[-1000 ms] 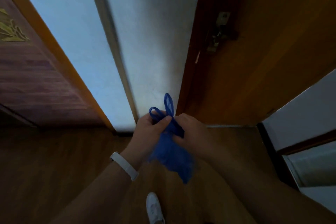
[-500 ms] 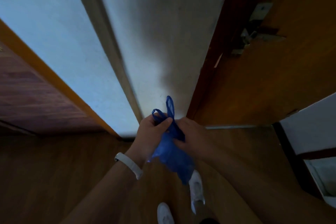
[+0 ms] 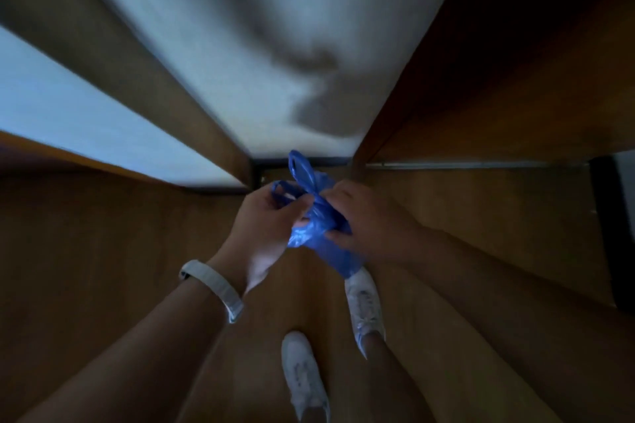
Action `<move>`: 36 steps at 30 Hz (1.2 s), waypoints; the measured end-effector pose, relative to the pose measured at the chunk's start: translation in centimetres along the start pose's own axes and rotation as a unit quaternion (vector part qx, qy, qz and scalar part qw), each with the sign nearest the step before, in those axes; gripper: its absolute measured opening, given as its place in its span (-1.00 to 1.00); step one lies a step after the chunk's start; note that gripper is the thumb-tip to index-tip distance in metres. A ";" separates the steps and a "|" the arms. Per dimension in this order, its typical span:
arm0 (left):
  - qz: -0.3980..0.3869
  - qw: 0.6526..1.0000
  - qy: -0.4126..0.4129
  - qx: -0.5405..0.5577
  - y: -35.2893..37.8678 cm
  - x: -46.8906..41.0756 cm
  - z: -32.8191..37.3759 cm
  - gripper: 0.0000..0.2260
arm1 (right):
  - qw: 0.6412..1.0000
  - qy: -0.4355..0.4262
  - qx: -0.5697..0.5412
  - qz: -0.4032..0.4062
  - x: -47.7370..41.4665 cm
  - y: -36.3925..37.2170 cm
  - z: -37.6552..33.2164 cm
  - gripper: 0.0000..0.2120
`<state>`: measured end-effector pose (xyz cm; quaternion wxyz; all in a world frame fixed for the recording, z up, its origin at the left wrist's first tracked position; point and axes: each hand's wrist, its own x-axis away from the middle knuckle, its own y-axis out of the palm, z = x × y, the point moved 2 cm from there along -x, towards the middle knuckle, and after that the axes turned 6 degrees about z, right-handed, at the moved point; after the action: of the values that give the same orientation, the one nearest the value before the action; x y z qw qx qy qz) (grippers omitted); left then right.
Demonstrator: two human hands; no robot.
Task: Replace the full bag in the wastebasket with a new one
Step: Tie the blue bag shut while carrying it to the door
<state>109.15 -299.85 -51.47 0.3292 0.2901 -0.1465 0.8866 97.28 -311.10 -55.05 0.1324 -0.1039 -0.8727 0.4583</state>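
A crumpled blue plastic bag [image 3: 319, 233] hangs between both hands in front of me, its two handle loops sticking up at the top. My left hand [image 3: 264, 223] pinches one handle loop with thumb and fingers. My right hand [image 3: 367, 223] grips the bunched body of the bag from the right. No wastebasket is in view. The picture is blurred by motion.
A white wall [image 3: 268, 55] stands straight ahead, with a brown wooden door [image 3: 515, 79] to its right and a wooden frame [image 3: 137, 79] to its left. The floor [image 3: 103, 251] is brown wood. My two white shoes [image 3: 364, 309] show below the hands.
The view has tilted down and closer to the wall; the light switch and door handle have left the frame and both shoes now show. Both hands still hold the bag the same way.
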 end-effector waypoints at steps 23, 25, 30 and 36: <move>0.011 0.991 -0.012 -0.136 4.1 -24.2 -20.6 -0.90 | 0.996 0.023 0.081 0.004 -9.7 23.6 20.2 -0.46; 0.026 0.990 -0.009 -0.141 4.3 -24.2 -20.5 -0.91 | 0.996 0.026 0.082 0.007 -9.6 23.4 20.2 -0.46; 0.028 0.983 0.021 -0.181 4.1 -22.2 -18.7 -0.84 | 0.997 0.022 0.074 0.012 -8.6 20.4 19.0 -0.50; -0.018 0.919 0.127 -0.372 2.0 -17.1 -14.2 -0.70 | 0.995 0.023 0.090 0.022 -5.0 13.8 15.2 -0.56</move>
<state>112.43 -303.43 -73.20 0.4455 0.0338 -0.4176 0.7912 97.87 -316.64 -75.46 0.1513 -0.1218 -0.8223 0.5349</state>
